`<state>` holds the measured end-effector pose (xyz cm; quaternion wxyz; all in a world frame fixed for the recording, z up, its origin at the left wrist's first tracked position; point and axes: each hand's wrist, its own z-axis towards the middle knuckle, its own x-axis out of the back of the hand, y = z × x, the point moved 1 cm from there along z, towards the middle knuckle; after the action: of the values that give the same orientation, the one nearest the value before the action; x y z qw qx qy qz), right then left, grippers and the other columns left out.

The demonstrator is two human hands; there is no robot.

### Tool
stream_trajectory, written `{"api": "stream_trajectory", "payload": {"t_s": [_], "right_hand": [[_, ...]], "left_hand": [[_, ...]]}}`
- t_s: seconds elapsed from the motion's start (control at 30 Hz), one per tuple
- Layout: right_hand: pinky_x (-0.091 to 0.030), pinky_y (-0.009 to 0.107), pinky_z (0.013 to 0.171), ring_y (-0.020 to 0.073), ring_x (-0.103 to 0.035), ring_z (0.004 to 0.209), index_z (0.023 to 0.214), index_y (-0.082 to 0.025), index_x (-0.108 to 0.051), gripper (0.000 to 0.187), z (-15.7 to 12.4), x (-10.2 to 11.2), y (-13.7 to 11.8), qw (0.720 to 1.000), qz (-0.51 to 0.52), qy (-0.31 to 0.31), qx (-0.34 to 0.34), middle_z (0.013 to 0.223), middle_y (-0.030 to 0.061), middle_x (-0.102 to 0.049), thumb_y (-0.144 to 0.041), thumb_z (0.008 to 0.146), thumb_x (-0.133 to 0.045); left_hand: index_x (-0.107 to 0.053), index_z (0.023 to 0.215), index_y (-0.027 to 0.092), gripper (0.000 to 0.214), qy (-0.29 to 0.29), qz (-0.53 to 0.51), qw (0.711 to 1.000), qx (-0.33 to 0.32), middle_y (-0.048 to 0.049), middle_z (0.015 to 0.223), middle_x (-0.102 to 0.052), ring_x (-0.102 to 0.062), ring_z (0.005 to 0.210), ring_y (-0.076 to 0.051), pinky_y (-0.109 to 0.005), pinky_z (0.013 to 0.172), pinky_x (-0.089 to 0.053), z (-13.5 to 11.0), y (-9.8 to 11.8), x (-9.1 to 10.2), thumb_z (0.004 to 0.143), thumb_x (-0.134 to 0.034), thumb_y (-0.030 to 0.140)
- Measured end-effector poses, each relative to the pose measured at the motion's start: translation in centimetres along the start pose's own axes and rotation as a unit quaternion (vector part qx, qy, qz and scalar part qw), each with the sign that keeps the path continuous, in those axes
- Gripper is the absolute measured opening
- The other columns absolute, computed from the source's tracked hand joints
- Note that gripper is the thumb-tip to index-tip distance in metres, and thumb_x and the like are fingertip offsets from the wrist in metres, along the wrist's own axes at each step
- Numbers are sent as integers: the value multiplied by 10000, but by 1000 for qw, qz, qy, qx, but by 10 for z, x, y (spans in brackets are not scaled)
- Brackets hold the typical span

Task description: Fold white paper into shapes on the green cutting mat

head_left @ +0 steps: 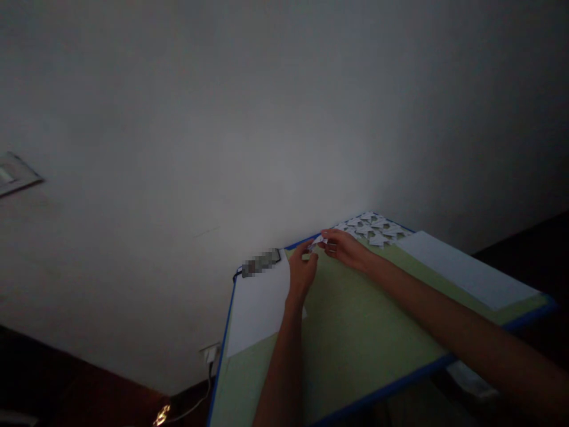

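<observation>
A small folded piece of white paper [317, 241] is pinched between my two hands above the green table [355, 332]. My left hand [303, 265] has its thumb and fingers closed at the paper's left side. From the right, my right hand [343, 248] grips the same paper with its fingertips. Just beyond my right hand, several small folded white paper pieces [377, 238] lie close together at the table's far corner. Part of the held paper is hidden by my fingers, so its full shape cannot be made out.
A white paper sheet [253, 314] lies on the left, with a blurred-out device [261, 262] at its far end. Another white sheet [471, 270] lies at the right. The table has a blue edge [382, 397] and stands against a grey wall [222, 148]. A plug [210, 354] with a cable sits low on the wall.
</observation>
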<state>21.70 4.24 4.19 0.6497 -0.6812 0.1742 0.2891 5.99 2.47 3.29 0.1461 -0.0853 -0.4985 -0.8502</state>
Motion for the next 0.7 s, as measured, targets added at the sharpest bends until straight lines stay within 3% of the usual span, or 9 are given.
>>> {"api": "stream_trajectory", "payload": {"t_s": [0.1, 0.2, 0.33, 0.4, 0.53, 0.7], "right_hand": [[-474, 195, 569, 129, -683, 746, 818, -196, -654, 88, 0, -1, -1, 1000, 5, 2, -23, 823, 22, -717, -206, 770, -726], [-458, 204, 570, 121, -650, 717, 831, -206, -650, 123, -1, -2, -2, 999, -43, 16, -19, 829, 17, -706, -295, 796, -727], [-419, 217, 564, 119, -571, 672, 776, -215, -629, 260, -1, -1, -1, 979, -178, 67, 72, 755, -13, -632, -428, 741, -773], [-425, 228, 594, 136, -582, 724, 826, -220, -669, 278, 0, 0, -1, 964, -231, 63, 114, 779, -5, -643, -438, 702, -790], [-444, 265, 630, 165, -614, 750, 1013, -216, -724, 423, 5, 5, 2, 949, -278, 11, 151, 821, 19, -694, -431, 656, -796], [-466, 297, 639, 163, -592, 649, 950, -182, -730, 364, 12, 10, 4, 911, -340, -5, 233, 701, 0, -670, -404, 668, -793]], "left_hand": [[-720, 1121, 198, 309, -16, 26, 999, -36, -94, 1100, -747, -677, 927, -209, -305, 742, -540, -1, 2, -1, 825, -634, 172], [-735, 1010, 172, 218, 0, 22, 999, -38, -96, 941, -765, -693, 808, -200, -304, 712, -533, 1, 1, -1, 890, -613, 308], [-732, 976, 133, 351, 7, -42, 998, 35, -73, 709, -720, -690, 649, -200, -309, 652, -536, 5, -4, 1, 836, -691, 452], [-732, 979, 120, 417, -3, -88, 994, 65, -64, 673, -706, -692, 621, -201, -312, 637, -547, 5, -5, 1, 782, -743, 488], [-740, 954, 104, 440, -24, -149, 984, 92, -75, 731, -728, -690, 623, -186, -314, 625, -579, 3, 2, -1, 703, -817, 457], [-757, 922, 101, 412, -39, -197, 975, 99, -97, 857, -747, -686, 681, -176, -335, 639, -620, 1, 7, -6, 726, -787, 462]]}}
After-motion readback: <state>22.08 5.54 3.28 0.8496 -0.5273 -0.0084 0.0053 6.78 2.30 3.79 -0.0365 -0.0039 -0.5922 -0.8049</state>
